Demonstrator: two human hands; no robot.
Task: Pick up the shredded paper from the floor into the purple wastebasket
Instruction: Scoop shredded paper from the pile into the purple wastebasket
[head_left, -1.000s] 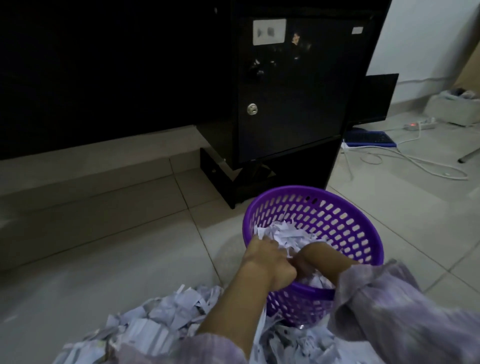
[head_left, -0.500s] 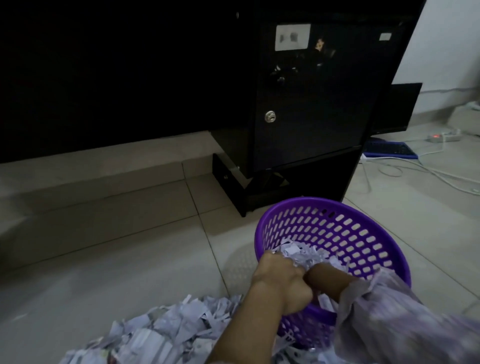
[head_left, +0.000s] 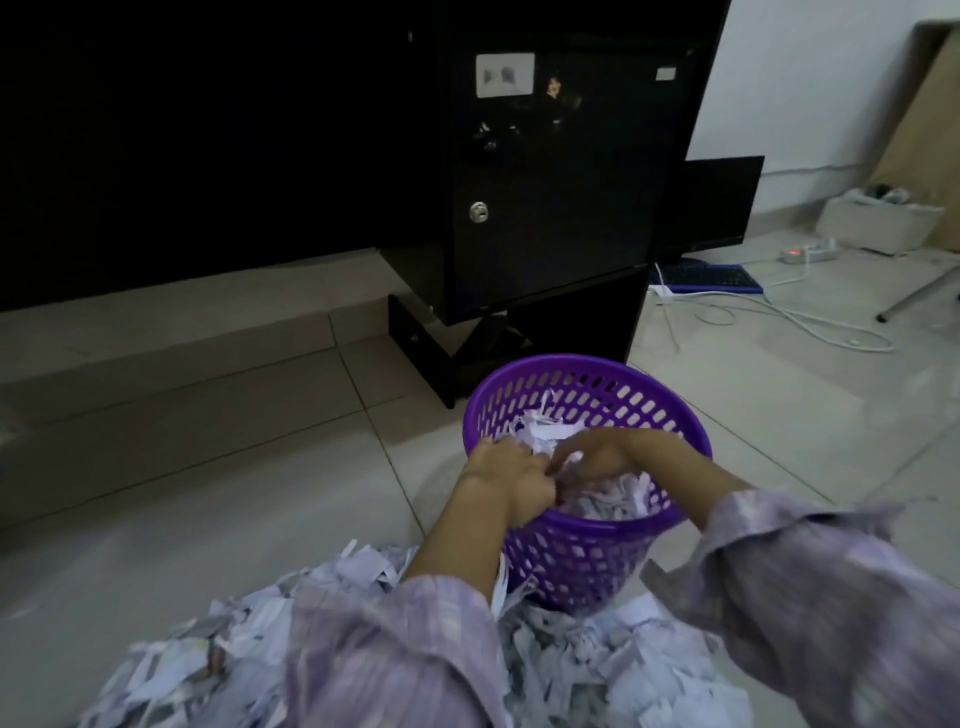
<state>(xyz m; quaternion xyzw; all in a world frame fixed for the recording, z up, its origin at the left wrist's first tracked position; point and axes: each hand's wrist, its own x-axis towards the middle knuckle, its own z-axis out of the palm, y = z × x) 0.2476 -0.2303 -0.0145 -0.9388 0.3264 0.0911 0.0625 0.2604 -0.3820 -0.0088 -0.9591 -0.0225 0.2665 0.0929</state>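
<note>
Both hands over the purple basket (head_left: 597, 551), w/ lilac sleeves (head_left: 810, 587) below. Left hand (head_left: 506, 480) at near-left rim, fingers curled down into the shreds (head_left: 613, 499) inside, gripping a clump. Right hand (head_left: 597, 457) just beside it over the fill, fingers bent on paper; real grip or not, can't tell. Basket approx half full. Big pile (head_left: 234, 654) on floor, touching basket's near side. Black cabinet (head_left: 550, 208) behind.

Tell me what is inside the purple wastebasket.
The purple wastebasket holds white shredded paper, with the left hand and right hand reaching in over it. The paper and hands hide the basket's bottom.
</note>
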